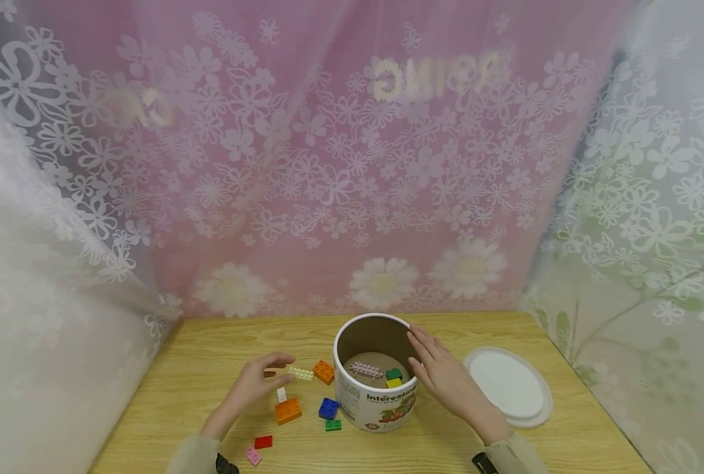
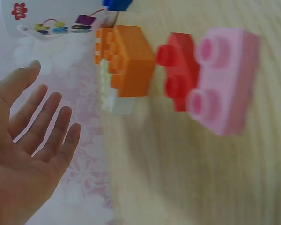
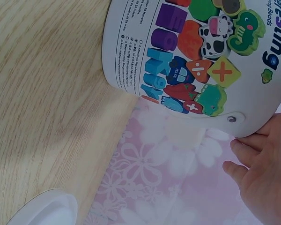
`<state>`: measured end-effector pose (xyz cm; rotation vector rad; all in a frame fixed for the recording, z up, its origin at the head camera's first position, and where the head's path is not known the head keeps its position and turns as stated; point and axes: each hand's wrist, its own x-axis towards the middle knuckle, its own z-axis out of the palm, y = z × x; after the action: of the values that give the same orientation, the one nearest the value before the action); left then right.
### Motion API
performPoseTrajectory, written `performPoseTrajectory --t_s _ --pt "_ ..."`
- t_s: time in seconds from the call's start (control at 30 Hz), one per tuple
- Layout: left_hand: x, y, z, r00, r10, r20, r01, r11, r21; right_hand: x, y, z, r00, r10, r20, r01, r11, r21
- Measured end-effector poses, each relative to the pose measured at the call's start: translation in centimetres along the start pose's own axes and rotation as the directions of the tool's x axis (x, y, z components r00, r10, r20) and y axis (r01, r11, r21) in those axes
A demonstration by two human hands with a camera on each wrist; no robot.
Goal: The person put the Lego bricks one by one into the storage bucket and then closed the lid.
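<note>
My left hand hovers at the left over the loose bricks, its fingers apart and holding nothing. Just off its fingertips lies a pale yellow brick, beside an orange brick. Below the hand are a white brick and a larger orange brick. My right hand rests on the right rim of a round white tub, fingers fairly straight and fingertips at the edge. Inside the tub sit a lilac brick, a green brick and a yellow brick.
A blue brick and a flat green brick lie by the tub's left foot. Nearer the front are a red brick and a pink brick. The white lid lies right of the tub; floral curtains surround the table.
</note>
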<state>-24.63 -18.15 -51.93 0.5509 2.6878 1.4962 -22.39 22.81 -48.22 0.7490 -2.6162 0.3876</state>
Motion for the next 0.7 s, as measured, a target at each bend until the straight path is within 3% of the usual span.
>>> performPoseTrajectory --t_s 0.23,0.47,0.7 --pt "-0.9 -1.8 0.1 0.996 0.011 0.092 -0.013 1.0 0.027 0.0 0.1 -0.1 1.0 0.011 0.017 -0.011 1.0 0.017" --pt "-1.4 -3.0 -0.1 0.98 0.031 0.199 -0.043 0.997 0.06 0.0 0.1 0.0 1.0 0.009 0.016 -0.009 1.0 0.007" --pt "-1.1 -3.0 0.2 0.982 -0.004 0.187 -0.017 0.994 0.109 -0.2 0.2 0.1 1.0 -0.006 -0.014 0.006 1.0 0.013"
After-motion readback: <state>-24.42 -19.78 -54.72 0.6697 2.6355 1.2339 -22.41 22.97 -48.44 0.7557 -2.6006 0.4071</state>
